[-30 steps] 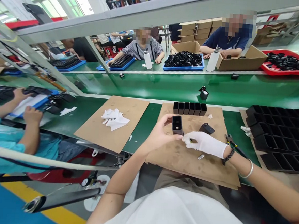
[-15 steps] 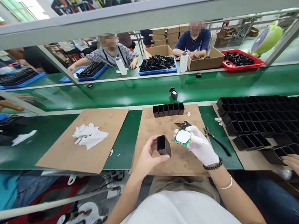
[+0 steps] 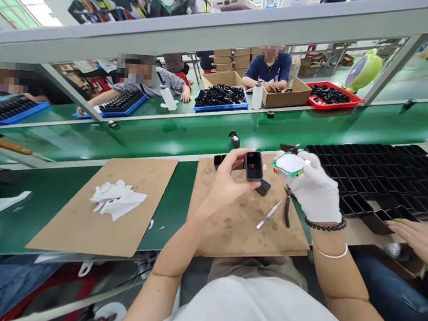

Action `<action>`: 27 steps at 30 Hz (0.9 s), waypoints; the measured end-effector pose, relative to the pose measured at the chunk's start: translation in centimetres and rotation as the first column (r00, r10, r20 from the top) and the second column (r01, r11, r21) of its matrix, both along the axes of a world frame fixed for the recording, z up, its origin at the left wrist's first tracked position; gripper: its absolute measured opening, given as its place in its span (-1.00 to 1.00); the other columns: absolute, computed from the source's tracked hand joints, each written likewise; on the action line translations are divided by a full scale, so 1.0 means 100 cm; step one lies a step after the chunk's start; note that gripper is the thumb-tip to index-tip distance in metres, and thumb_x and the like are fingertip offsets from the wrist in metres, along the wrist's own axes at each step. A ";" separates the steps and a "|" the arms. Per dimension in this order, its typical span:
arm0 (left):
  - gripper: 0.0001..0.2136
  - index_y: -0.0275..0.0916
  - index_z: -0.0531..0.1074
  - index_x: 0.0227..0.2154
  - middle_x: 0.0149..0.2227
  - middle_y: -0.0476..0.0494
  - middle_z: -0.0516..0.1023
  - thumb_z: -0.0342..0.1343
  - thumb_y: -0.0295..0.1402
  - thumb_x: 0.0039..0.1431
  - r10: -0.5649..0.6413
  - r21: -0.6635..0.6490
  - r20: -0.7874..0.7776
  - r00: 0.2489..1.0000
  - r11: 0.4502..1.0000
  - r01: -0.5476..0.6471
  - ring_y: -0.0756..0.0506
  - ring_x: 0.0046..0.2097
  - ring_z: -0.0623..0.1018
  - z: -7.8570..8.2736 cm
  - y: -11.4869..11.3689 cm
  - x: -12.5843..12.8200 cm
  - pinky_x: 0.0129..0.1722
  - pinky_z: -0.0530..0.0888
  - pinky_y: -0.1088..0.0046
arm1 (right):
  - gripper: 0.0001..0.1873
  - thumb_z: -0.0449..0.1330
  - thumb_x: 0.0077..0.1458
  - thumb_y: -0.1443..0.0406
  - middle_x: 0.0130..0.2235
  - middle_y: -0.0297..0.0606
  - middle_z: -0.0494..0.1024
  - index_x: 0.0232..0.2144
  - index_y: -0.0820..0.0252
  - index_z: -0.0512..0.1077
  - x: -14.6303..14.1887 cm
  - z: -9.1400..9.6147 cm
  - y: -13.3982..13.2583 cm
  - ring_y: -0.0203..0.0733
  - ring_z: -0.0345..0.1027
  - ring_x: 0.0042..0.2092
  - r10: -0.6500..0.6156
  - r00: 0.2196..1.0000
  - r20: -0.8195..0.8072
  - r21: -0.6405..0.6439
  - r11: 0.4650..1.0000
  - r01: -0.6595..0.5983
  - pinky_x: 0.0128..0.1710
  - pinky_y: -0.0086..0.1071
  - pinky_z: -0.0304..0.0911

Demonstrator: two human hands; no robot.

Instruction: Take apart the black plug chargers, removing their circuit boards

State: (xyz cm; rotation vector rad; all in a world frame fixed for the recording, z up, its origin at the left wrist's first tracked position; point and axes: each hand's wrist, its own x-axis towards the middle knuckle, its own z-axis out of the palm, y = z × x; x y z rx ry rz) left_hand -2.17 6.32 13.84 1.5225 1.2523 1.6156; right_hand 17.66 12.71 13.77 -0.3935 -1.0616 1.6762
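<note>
My left hand (image 3: 230, 181) is bare and grips a black plastic case (image 3: 253, 165), whose open end is turned toward me. To its right, my gloved right hand (image 3: 316, 187) pinches a green circuit board (image 3: 290, 165) with a white round pad on top. A dark part with metal prongs (image 3: 291, 149) shows just behind the board; whether it is attached, I cannot tell. The case and board are apart. Below them on the cardboard (image 3: 223, 234) lie a small black block (image 3: 262, 187), tweezers (image 3: 269, 214) and black-and-yellow pliers (image 3: 287, 209).
Rows of black cases (image 3: 367, 176) stand at the right, where a co-worker's hand (image 3: 414, 235) touches one. White gloves (image 3: 118, 198) lie on the left cardboard. Beyond the green belt (image 3: 186, 139), co-workers sit by a blue tray (image 3: 221, 105) and a red tray (image 3: 331, 102).
Both my hands have moved forward, the right one also to the right with the board. My left hand has lifted the case and tipped its opening toward me. Tweezers and pliers are more exposed.
</note>
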 end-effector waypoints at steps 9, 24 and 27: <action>-0.41 -0.17 0.47 0.00 0.05 -0.15 0.56 0.52 -0.37 -0.14 0.033 0.101 0.013 0.999 0.994 -0.034 -0.17 0.11 0.56 -0.009 -0.018 -0.001 0.17 0.48 0.32 | -0.58 0.61 -0.25 0.26 -0.31 -0.38 0.61 -0.29 0.03 0.58 -0.018 0.030 -0.006 -0.08 0.60 -0.14 -0.217 0.976 0.023 0.513 0.840 0.174 0.08 -0.06 0.48; -0.49 -0.12 0.47 0.05 0.00 -0.10 0.56 0.38 -0.49 -0.01 0.260 0.240 -0.243 0.934 0.950 -0.202 -0.16 0.05 0.54 -0.001 -0.048 -0.007 0.10 0.48 0.27 | -0.60 0.53 -0.13 0.43 -0.44 -0.40 0.62 -0.21 0.04 0.59 -0.039 0.014 -0.012 -0.22 0.51 -0.42 -0.210 0.963 0.171 0.801 0.599 -0.012 -0.29 -0.27 0.53; -0.49 -0.12 0.47 0.06 0.00 -0.10 0.56 0.38 -0.48 0.00 0.247 0.252 -0.236 0.940 0.950 -0.187 -0.16 0.06 0.54 -0.002 -0.047 -0.007 0.10 0.48 0.26 | -0.62 0.50 -0.11 0.46 -0.43 -0.39 0.62 -0.22 0.05 0.60 -0.040 0.015 -0.012 -0.21 0.53 -0.40 -0.197 0.965 0.173 0.807 0.590 -0.024 -0.30 -0.27 0.53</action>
